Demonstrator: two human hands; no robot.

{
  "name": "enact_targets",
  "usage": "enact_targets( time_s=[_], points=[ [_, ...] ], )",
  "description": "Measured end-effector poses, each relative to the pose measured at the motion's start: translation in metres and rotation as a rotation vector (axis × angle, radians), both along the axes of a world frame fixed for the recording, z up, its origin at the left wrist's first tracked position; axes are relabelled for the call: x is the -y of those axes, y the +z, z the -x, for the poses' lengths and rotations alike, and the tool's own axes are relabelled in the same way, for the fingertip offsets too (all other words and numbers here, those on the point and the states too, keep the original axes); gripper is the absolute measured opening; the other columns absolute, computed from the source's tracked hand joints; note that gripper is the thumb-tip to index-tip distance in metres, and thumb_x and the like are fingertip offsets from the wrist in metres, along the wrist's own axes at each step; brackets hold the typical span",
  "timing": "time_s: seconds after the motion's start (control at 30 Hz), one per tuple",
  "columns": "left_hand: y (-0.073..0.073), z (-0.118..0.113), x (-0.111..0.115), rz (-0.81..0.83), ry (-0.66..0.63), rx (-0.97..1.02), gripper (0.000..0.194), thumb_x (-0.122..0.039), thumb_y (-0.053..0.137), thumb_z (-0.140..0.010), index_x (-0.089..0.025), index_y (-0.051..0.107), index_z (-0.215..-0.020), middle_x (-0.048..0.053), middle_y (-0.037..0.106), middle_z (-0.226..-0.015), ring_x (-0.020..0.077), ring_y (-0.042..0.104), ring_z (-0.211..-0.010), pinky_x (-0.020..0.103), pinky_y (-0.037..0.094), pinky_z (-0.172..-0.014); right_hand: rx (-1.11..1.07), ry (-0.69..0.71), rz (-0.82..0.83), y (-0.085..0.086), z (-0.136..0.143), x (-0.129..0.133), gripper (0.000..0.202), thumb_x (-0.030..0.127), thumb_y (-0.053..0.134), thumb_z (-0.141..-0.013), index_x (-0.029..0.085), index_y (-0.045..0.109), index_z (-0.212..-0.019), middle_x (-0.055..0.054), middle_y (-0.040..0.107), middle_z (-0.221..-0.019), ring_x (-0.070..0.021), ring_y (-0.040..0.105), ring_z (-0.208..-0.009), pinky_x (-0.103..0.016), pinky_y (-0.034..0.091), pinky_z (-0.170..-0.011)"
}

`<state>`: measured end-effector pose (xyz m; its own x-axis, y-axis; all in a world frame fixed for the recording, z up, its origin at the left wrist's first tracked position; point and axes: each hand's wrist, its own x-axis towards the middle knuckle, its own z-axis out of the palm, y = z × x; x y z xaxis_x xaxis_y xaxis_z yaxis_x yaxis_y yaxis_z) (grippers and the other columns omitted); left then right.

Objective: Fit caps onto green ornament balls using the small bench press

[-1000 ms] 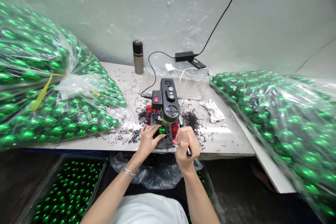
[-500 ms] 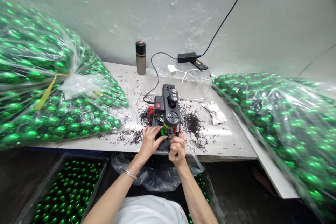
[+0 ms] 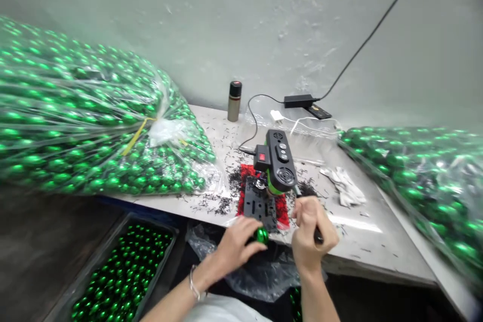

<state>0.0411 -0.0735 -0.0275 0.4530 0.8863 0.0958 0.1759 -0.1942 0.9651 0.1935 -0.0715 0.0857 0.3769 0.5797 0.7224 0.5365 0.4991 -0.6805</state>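
Observation:
A shiny green ball [image 3: 262,235] sits between the thumb and fingers of my left hand [image 3: 238,242], just in front of the table edge. My right hand [image 3: 312,231] is wrapped round the black lever handle [image 3: 319,235] of a small black and green bench drill [image 3: 281,161]. The drill's slotted base plate [image 3: 253,206] stands on a red mat [image 3: 283,211], with no ball on it. Black shavings [image 3: 222,205] lie scattered around the base.
Large clear bags of green balls flank the table, one at left [image 3: 75,136] and one at right [image 3: 415,181]. A tub of balls [image 3: 124,266] stands below left. White gloves [image 3: 345,187], a bottle [image 3: 234,103] and a power adapter [image 3: 301,101] lie about the drill.
My left hand has drawn the green ball away from under the drill toward me. The right hand stays on the lever, now lower and nearer. The view has shifted left.

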Motion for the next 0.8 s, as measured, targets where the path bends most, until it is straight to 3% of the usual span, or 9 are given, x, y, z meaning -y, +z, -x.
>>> enact_targets(
  time_s=[0.1,0.17,0.23,0.3,0.37,0.43,0.5,0.63,0.8],
  points=[
    [-0.007,0.013,0.03,0.095,-0.08,-0.026,0.048,-0.042,0.076,-0.081,-0.027,0.068,-0.126,0.013,0.065,-0.129,0.0332,0.059,-0.12,0.042,0.043,-0.107,-0.013,-0.021,-0.049,-0.01,0.002,-0.001,0.037,0.02,0.048,-0.096,0.02,0.043,-0.059,0.002,0.048,-0.059,-0.0111,0.047,-0.054,-0.029,0.034,-0.053],
    [-0.007,0.021,0.028,0.068,-0.027,-0.051,0.05,-0.043,0.077,-0.079,-0.026,0.068,-0.125,0.013,0.065,-0.129,0.0331,0.06,-0.119,0.042,0.044,-0.107,-0.013,-0.025,-0.062,-0.014,0.002,-0.002,0.038,0.02,0.049,-0.095,0.02,0.043,-0.058,0.002,0.048,-0.058,-0.0108,0.047,-0.052,-0.028,0.032,-0.052],
    [-0.001,0.031,0.003,-0.034,0.123,-0.081,0.035,-0.041,0.068,-0.087,-0.024,0.07,-0.118,0.013,0.067,-0.122,0.0315,0.061,-0.115,0.043,0.043,-0.108,-0.011,-0.02,-0.066,-0.016,0.003,-0.002,0.038,0.02,0.05,-0.095,0.02,0.042,-0.058,0.002,0.049,-0.058,-0.0109,0.047,-0.052,-0.028,0.032,-0.052],
    [0.009,0.047,-0.04,-0.158,0.358,-0.151,0.027,-0.033,0.049,-0.098,-0.023,0.071,-0.11,0.014,0.068,-0.113,0.03,0.06,-0.112,0.046,0.041,-0.108,-0.013,-0.022,-0.067,-0.017,0.003,-0.002,0.038,0.02,0.05,-0.095,0.02,0.042,-0.058,0.002,0.049,-0.058,-0.0109,0.047,-0.052,-0.029,0.032,-0.052],
    [0.019,0.065,-0.09,-0.259,0.542,-0.316,0.029,-0.023,0.043,-0.098,-0.02,0.07,-0.108,0.015,0.066,-0.111,0.0308,0.058,-0.11,0.048,0.042,-0.105,-0.014,-0.033,-0.065,-0.018,0.004,-0.001,0.038,0.019,0.05,-0.095,0.02,0.043,-0.058,0.002,0.049,-0.058,-0.0108,0.047,-0.052,-0.029,0.032,-0.053],
    [0.025,0.081,-0.136,-0.295,0.607,-0.564,0.029,-0.016,0.043,-0.095,-0.014,0.067,-0.111,0.018,0.064,-0.111,0.0319,0.057,-0.111,0.049,0.042,-0.103,-0.008,-0.035,-0.068,-0.019,0.005,-0.001,0.038,0.019,0.049,-0.095,0.02,0.043,-0.058,0.002,0.049,-0.059,-0.0108,0.047,-0.053,-0.029,0.032,-0.053],
    [0.026,0.09,-0.171,-0.301,0.627,-0.616,0.03,-0.014,0.049,-0.092,-0.01,0.063,-0.118,0.021,0.06,-0.12,0.0352,0.052,-0.119,0.051,0.04,-0.104,-0.002,-0.029,-0.08,-0.021,0.005,-0.001,0.038,0.018,0.049,-0.095,0.02,0.042,-0.058,0.002,0.049,-0.059,-0.011,0.048,-0.053,-0.029,0.033,-0.053],
    [0.02,0.087,-0.2,-0.275,0.573,-0.748,0.048,-0.024,0.062,-0.089,-0.008,0.052,-0.133,0.024,0.053,-0.131,0.0374,0.05,-0.122,0.05,0.042,-0.102,0.018,-0.025,-0.092,-0.024,0.005,0.0,0.038,0.016,0.048,-0.096,0.02,0.044,-0.059,0.002,0.049,-0.059,-0.011,0.049,-0.054,-0.028,0.033,-0.052],
    [0.017,0.076,-0.2,-0.24,0.521,-0.776,0.043,-0.02,0.055,-0.092,-0.008,0.05,-0.133,0.024,0.052,-0.132,0.0317,0.058,-0.113,0.041,0.049,-0.093,0.042,-0.022,-0.075,-0.026,0.004,0.0,0.037,0.013,0.046,-0.096,0.019,0.043,-0.06,0.002,0.05,-0.06,-0.0089,0.048,-0.054,-0.026,0.033,-0.053]
  ],
)
